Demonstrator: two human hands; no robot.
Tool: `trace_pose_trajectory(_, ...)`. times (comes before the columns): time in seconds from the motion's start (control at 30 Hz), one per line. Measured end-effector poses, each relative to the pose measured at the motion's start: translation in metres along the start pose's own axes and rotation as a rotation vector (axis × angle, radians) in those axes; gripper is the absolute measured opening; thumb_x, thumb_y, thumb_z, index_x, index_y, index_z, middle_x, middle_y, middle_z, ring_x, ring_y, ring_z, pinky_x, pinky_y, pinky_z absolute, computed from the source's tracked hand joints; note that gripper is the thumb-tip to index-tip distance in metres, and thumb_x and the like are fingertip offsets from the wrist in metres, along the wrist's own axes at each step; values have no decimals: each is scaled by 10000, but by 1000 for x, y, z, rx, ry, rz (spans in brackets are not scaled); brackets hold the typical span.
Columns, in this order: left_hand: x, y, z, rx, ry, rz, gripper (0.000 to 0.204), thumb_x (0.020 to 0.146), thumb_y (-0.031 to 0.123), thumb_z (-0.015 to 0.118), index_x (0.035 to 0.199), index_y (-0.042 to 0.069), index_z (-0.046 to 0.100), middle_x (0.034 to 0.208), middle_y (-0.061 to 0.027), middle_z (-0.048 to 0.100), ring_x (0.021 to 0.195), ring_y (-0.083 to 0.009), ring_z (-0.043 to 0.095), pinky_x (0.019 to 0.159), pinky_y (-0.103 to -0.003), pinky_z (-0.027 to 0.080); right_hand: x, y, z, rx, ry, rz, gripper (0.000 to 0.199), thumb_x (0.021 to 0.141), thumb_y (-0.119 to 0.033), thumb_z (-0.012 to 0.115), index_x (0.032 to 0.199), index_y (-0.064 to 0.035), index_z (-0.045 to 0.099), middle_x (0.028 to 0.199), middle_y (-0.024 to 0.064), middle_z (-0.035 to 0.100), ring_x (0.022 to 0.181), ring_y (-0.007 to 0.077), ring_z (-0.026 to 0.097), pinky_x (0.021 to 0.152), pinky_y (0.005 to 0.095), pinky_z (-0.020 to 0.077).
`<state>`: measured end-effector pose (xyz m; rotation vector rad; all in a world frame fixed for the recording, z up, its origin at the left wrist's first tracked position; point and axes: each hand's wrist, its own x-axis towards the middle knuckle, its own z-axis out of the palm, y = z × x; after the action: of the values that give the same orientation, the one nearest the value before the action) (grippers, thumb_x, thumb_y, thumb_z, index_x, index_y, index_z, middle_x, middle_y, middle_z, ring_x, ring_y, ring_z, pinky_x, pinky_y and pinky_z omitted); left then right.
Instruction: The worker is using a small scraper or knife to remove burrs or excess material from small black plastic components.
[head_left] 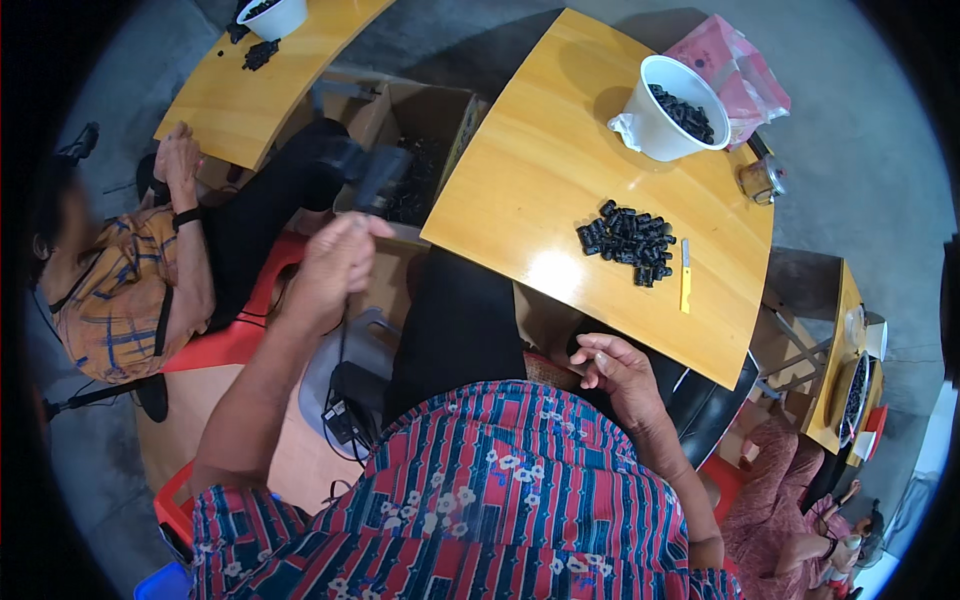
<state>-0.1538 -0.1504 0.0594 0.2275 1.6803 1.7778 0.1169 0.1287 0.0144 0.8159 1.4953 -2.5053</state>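
My left hand (335, 262) is raised left of the table, its fingers curled closed. A black object (378, 178), smeared by motion, sticks out beyond the fingers; its kind cannot be made out. Behind it stands a cardboard box (470, 125) with dark pieces inside. Over my lap by the table's near edge, my right hand (615, 370) has loosely bent fingers apart, with nothing seen in them. On the yellow wooden table (510, 190) lies a pile of small black cylindrical parts (630, 240). A yellow-handled knife (686, 280) lies right of the pile.
A white tub (655, 130) of black parts stands at the table's far side, beside a pink bag (735, 70) and a lidded jar (763, 180). A grey stool (320, 385) with a black adapter (345, 425) is at my left. Other people sit left and lower right.
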Motion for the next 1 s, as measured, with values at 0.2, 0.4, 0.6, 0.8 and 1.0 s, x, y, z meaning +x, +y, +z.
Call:
trace_pose_trajectory(0.2,28,-33,60,276,-124,110,277,1001,290,442,986,57,592,609,95,312,493,0,281,447,-170,261,-1,7,5,-16,-34,26,280,925,-117,542,1191,-38,586,954,38,647,699,78,521,692,214,455)
trace_pose_trajectory(0.4,50,-49,81,592,-91,309,296,987,256,448,916,38,636,585,35,419,522,-61,395,504,-236,339,-11,13,-4,-15,-9,42,279,926,-112,539,1191,-39,588,948,40,649,702,79,515,703,223,455)
trace_pose_trajectory(0.6,65,-53,74,767,-44,378,264,948,212,468,867,12,621,710,-112,581,683,-196,570,663,-321,443,-12,16,-11,3,6,63,280,922,-115,545,1186,-36,593,938,40,648,703,82,510,710,224,454)
trace_pose_trajectory(0.8,76,-36,85,1068,-23,452,233,908,191,459,825,11,582,818,-189,598,808,-357,586,732,-429,448,-18,10,-23,-67,-31,50,283,924,-124,547,1189,-34,593,937,41,643,723,96,515,737,232,455)
trace_pose_trajectory(1.0,86,-29,95,1200,43,513,197,887,200,495,859,13,547,890,-184,561,886,-386,549,753,-471,436,-28,3,-37,-151,-37,23,273,934,-128,534,1185,-38,595,943,43,643,737,94,518,735,233,457)
